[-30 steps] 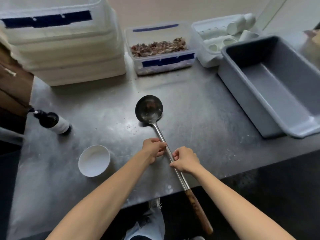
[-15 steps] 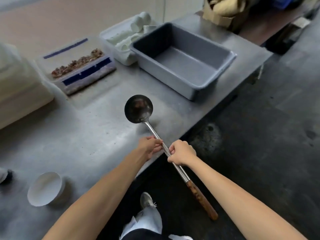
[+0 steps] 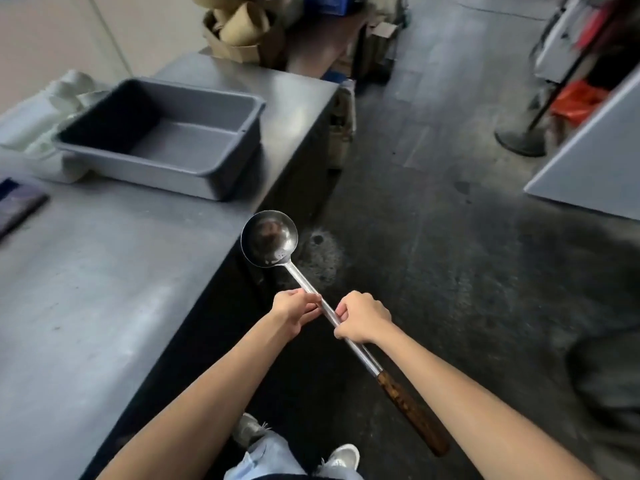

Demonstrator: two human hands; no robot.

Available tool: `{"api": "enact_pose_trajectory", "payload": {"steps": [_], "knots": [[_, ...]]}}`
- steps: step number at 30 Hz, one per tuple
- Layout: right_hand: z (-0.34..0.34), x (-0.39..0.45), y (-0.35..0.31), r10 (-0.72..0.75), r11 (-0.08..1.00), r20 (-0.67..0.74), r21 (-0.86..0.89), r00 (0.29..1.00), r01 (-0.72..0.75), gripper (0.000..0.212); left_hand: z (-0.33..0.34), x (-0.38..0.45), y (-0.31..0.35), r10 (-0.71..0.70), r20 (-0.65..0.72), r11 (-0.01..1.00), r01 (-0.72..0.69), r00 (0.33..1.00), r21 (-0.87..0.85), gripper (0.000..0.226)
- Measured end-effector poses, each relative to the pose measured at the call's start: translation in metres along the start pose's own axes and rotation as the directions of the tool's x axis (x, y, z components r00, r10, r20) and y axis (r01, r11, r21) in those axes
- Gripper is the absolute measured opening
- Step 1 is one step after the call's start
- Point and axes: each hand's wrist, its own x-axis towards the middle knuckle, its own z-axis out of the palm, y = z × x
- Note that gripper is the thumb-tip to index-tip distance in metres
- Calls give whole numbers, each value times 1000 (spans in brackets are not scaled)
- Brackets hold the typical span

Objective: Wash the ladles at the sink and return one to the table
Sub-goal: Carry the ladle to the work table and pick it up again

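A long steel ladle (image 3: pixel 270 239) with a dark wooden grip at its near end hangs level in the air, its bowl past the edge of the steel table (image 3: pixel 104 265) and over the dark floor. My left hand (image 3: pixel 294 306) pinches the metal shaft just behind the bowl. My right hand (image 3: pixel 362 322) grips the shaft a little nearer the wooden end. No sink is in view.
An empty grey plastic tub (image 3: pixel 162 140) stands on the table's far part, with white containers (image 3: pixel 52 109) behind it. Cardboard boxes (image 3: pixel 239 29) sit beyond the table end. A grey counter (image 3: pixel 588 161) and a stand base (image 3: pixel 521 142) lie across the dark floor on the right.
The ladle has been lifted off the table and swung right, out over the floor. My view turned right, so the bowl, bottle and stacked tubs have left the frame.
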Motion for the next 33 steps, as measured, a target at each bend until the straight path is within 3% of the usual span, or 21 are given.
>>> {"api": "enact_pose_trajectory", "payload": {"steps": [10,18,21,24,29,33], "knots": [[-33,-77,183,252,956,-112,183,961,-230,41,182,-42,-73,-60,221,968,2,973,251,13],[-43,-144,314,493,825,-160,397,855,-401,33,324,-72,-140,-141,414,880,-78,899,468,16],[-41,-166,364,570,768,-184,465,801,-440,17,375,-85,-169,-201,476,837,-103,856,538,12],[-42,-190,412,616,727,-197,516,763,-453,24,427,-98,-196,-280,529,772,-140,801,620,9],[-50,-223,507,703,628,-172,604,690,-491,27,522,-123,-251,-399,566,685,-176,721,707,10],[-64,-264,577,760,549,-130,653,637,-521,35,600,-156,-295,-449,533,623,-176,717,762,12]]}}
